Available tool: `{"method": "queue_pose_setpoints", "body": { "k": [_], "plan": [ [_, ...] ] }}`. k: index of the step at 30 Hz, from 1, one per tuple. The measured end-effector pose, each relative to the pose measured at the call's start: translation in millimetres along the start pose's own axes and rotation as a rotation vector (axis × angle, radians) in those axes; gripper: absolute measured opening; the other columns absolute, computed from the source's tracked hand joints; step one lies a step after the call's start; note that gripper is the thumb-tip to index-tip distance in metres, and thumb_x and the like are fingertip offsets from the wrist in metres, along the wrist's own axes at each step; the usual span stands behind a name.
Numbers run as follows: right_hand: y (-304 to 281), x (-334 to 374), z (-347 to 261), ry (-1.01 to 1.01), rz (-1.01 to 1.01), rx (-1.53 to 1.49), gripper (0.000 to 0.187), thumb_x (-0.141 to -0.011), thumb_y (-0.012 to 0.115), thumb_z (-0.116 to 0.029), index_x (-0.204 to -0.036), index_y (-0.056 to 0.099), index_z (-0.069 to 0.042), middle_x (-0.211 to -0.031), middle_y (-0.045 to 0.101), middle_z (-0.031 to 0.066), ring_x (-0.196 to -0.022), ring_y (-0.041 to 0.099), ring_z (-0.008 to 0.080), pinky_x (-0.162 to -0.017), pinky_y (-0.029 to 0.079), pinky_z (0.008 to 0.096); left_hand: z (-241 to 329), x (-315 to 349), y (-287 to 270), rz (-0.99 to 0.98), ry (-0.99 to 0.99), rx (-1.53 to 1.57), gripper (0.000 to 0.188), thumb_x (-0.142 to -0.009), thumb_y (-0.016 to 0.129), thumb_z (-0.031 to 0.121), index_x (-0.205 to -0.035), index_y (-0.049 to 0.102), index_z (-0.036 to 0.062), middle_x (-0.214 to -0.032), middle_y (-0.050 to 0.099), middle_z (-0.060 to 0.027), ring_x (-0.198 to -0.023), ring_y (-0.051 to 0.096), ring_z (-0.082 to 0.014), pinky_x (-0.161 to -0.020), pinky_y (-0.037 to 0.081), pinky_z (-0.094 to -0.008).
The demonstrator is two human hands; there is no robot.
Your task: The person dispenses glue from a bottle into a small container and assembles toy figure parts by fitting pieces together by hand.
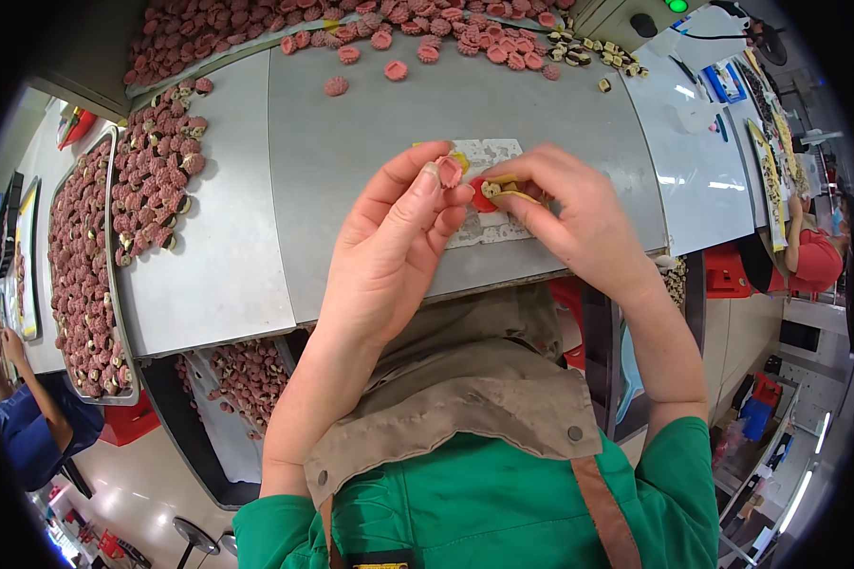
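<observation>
Pinching a pink shell [449,172] over the white sheet [489,228]
Our left grip [394,228] holds the pink shell; our right grip [584,213] pinches a cream piece [491,189], also over the sheet. We judge the shell light, perhaps brittle, best held by its rim.

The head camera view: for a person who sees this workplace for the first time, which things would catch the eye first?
Probably first, the large heap of bumpy pink pieces across the top of the picture. Then, near the middle, the left hand holding a hollow pink piece and the right hand pinching a small cream-and-dark piece. At far left, a long metal tray is filled with pink-and-dark pieces.
</observation>
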State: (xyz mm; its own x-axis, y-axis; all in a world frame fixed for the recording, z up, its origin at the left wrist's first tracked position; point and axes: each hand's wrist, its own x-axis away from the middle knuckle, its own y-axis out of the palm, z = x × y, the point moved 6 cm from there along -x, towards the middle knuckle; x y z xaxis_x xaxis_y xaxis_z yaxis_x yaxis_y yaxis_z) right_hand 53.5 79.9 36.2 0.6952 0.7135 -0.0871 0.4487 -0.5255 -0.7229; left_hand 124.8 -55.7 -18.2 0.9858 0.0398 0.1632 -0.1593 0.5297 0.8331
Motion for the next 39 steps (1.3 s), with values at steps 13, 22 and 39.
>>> {"method": "queue_pose_setpoints", "body": {
  "k": [13,22,39],
  "plan": [
    [-4.2,0.3,-17.7,-0.110,0.086,-0.310,0.023,-0.092,0.062,-0.005,-0.114,0.058,-0.001,-0.105,0.062,0.0064,-0.096,0.058,0.0132,-0.082,0.047,0.0261,-0.9,2.6,12.5,0.024,0.086,-0.217,0.027,-0.096,0.060,0.017,-0.118,0.057,0.0017,-0.111,0.060,-0.0049,-0.100,0.059,-0.0123,-0.089,0.047,-0.0262],
    [7.6,9.3,-8.8,-0.287,0.374,-0.328,0.022,-0.086,0.066,-0.005,-0.108,0.061,-0.005,-0.097,0.062,0.0089,-0.081,0.063,0.0182,-0.072,0.053,0.0283,3.4,5.3,19.3,0.039,0.316,-0.397,0.022,-0.096,0.058,0.008,-0.116,0.058,-0.0020,-0.111,0.061,-0.0080,-0.102,0.060,-0.0141,-0.089,0.049,-0.0265],
    [-6.2,14.1,-25.5,-0.408,0.357,-0.028,0.033,-0.074,0.078,-0.011,-0.102,0.062,-0.006,-0.100,0.057,0.0080,-0.090,0.057,0.0222,-0.078,0.050,0.0326,-2.7,4.1,25.4,0.039,0.075,-0.376,0.050,-0.089,0.062,0.003,-0.133,0.038,0.0013,-0.107,0.060,-0.0095,-0.098,0.059,-0.0127,-0.087,0.050,-0.0264]
  ]
}}
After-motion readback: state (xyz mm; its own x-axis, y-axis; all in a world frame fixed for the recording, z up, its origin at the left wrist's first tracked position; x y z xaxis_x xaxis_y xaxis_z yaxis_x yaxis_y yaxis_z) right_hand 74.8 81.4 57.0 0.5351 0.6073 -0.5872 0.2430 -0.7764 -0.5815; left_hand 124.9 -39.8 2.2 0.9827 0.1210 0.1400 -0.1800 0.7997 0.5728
